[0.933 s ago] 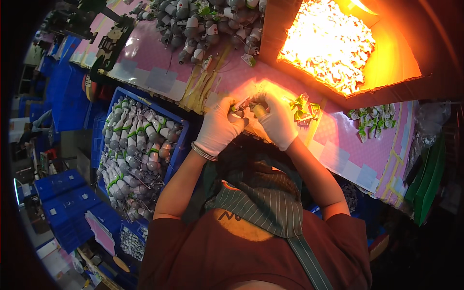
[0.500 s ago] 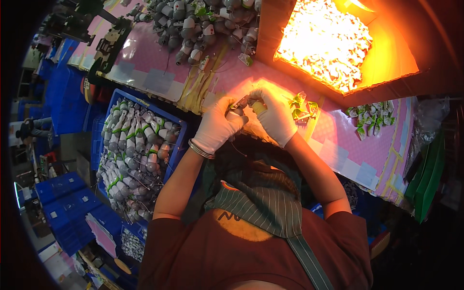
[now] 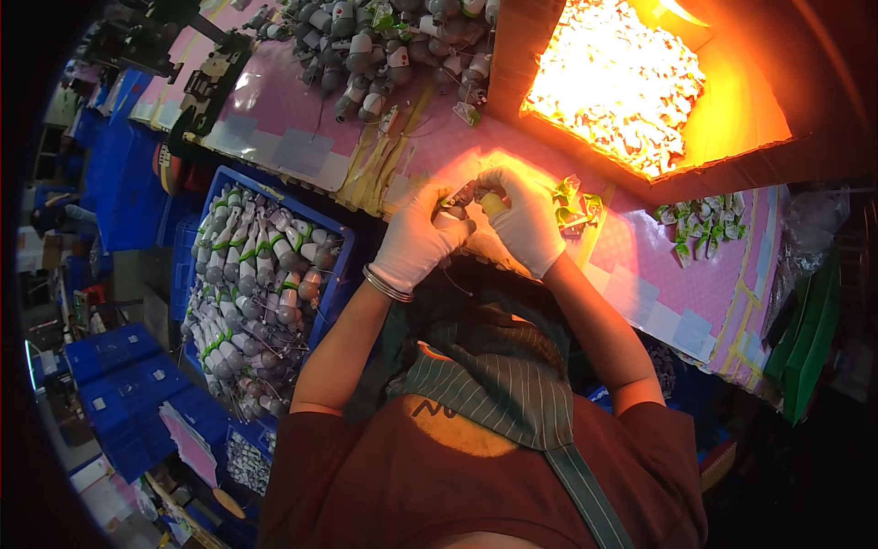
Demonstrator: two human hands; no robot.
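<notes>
At the tabletop's (image 3: 681, 276) near edge, left hand (image 3: 412, 242) clamps a grey bulb-shaped piece (image 3: 449, 220); right hand's (image 3: 528, 226) grip I cannot tell.

White gloves (image 3: 409, 249), round silver bangles (image 3: 388, 285), a maroon short-sleeved shirt (image 3: 393, 489) with orange print (image 3: 465, 434) and a pinstriped grey-green apron (image 3: 498, 398) show.

We reach both arms forward and inward from our sides, the left arm (image 3: 343, 343) and right arm (image 3: 605, 343) converging ahead of our chest. Our gloved left hand (image 3: 413, 245) and right hand (image 3: 527, 223) face each other, just apart, wrists roughly straight, fingers curled; the left grip is closed, thumb bent inward.
</notes>
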